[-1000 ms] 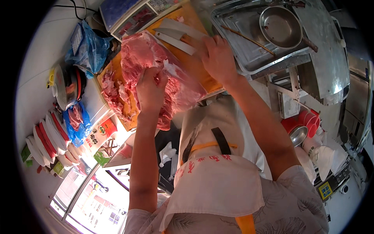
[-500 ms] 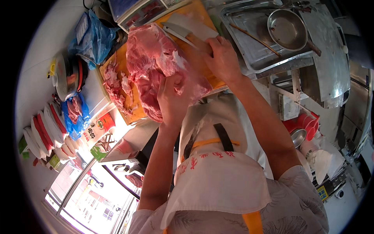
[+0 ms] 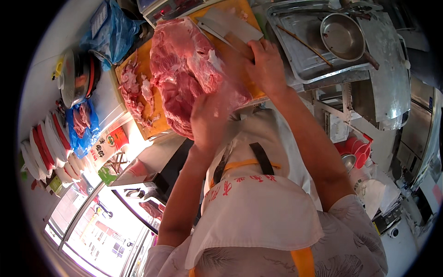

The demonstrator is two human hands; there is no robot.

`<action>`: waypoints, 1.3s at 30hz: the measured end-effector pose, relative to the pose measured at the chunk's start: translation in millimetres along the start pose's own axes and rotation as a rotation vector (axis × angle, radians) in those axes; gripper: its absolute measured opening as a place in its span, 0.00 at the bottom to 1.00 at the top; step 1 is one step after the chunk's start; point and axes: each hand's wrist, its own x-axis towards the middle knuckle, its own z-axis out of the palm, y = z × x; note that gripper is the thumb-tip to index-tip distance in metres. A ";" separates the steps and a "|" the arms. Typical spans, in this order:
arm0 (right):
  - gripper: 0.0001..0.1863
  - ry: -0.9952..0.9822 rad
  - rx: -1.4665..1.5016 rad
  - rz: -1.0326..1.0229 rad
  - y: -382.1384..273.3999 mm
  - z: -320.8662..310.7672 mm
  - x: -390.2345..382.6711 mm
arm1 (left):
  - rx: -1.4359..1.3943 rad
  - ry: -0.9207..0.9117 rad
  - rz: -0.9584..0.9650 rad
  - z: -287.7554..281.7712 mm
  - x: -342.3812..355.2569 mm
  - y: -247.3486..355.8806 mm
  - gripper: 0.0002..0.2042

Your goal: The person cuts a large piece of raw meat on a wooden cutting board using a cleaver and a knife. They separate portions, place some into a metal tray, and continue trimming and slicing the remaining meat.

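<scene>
A large slab of raw meat [image 3: 180,60] lies on the orange cutting board [image 3: 150,131]. My left hand [image 3: 207,122] is at the slab's near edge, its closed fingers against the flesh and partly blurred. To the right, my right hand [image 3: 267,67] is curled round the end of a knife's wooden handle. That knife [image 3: 237,45] lies low over the board, its narrow blade pointing to the far left. Beneath it rests a broad, pale cleaver blade [image 3: 237,23]; its handle cannot be made out. Small meat trimmings [image 3: 134,92] are scattered at the board's left side.
A metal tray [image 3: 300,69] at the right holds a steel saucepan [image 3: 342,37] and a thin wooden stick [image 3: 304,44]. Blue plastic bags [image 3: 113,32] hang at the far left. Red cups [image 3: 357,150] stand lower right; a bright window [image 3: 101,226] lies lower left.
My left hand has slid slightly down toward me along the slab, blurring. The right hand stays by the knife handle. The whole view has shifted a little.
</scene>
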 end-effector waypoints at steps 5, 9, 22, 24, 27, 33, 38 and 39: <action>0.22 -0.056 -0.077 -0.019 7.6 5.4 12.6 | 0.083 -0.011 0.077 21.5 -6.1 3.5 0.09; 0.16 -0.130 0.100 0.085 13.4 -2.6 15.0 | 0.070 -0.018 0.030 26.3 -10.8 1.8 0.08; 0.25 -0.509 1.633 0.609 10.9 -119.3 -65.3 | 0.106 0.062 -0.041 37.4 -21.7 3.4 0.09; 0.23 -0.520 1.668 0.621 13.6 -119.7 -70.0 | 0.169 0.018 -0.018 38.5 -18.9 5.8 0.10; 0.21 -0.542 1.648 0.655 16.2 -116.3 -83.9 | 0.282 -0.045 0.042 38.2 -13.9 2.4 0.10; 0.19 -0.467 1.562 0.723 12.0 -113.9 -122.4 | 0.293 -0.201 0.032 26.9 -5.3 6.3 0.08; 0.17 -0.415 1.465 0.732 -1.1 -110.5 -160.4 | -0.018 -0.277 -0.253 6.1 2.7 -3.8 0.06; 0.17 -0.402 1.478 0.739 -4.7 -108.0 -168.4 | -0.009 -0.274 -0.203 6.1 1.2 -11.3 0.07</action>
